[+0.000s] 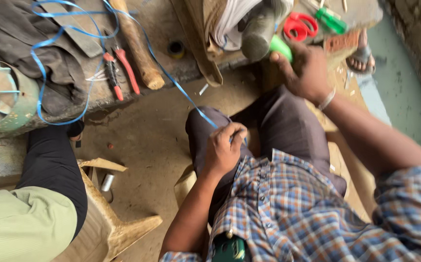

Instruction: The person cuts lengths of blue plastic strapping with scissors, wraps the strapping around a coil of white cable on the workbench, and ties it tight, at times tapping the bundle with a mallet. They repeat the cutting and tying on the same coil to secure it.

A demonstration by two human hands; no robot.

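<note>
While the left hand (pixel 224 148) pinches the thin blue plastic strap (pixel 181 90) against the knee, fingers curled closed on the strap's near end, the right hand (pixel 307 72) reaches up and away from that pinch and wraps round a bright green cylindrical handle (pixel 281 47); its fingers are closed about the handle, though how firmly cannot be told. From the pinch the strap runs up and leftward over the dusty floor, then loops loosely across the dark grey cloth (pixel 35 43) on the low workbench (pixel 162 73).

To do this well, I judge the pinch should stay tight and low on the knee, so the strap keeps a straight run — slack near the fingers would let it twist. The hand on the green handle would do best to draw it toward the pinch without dragging it through the strap.

Beyond the pinch, beside the strap's loops, lie red-handled pliers (pixel 120 73) and a thick pale wooden handle (pixel 137 43), both close enough to snag a loop. Just past the right hand sit red-handled scissors (pixel 300 25) and a green-handled tool (pixel 332 20). Left of the pinch, another person's leg in dark trousers (pixel 50 165) and a pale wooden stool (pixel 108 228) crowd the floor — little room to swing the strap that way. A sandalled foot (pixel 363 53) shows at the far right.
</note>
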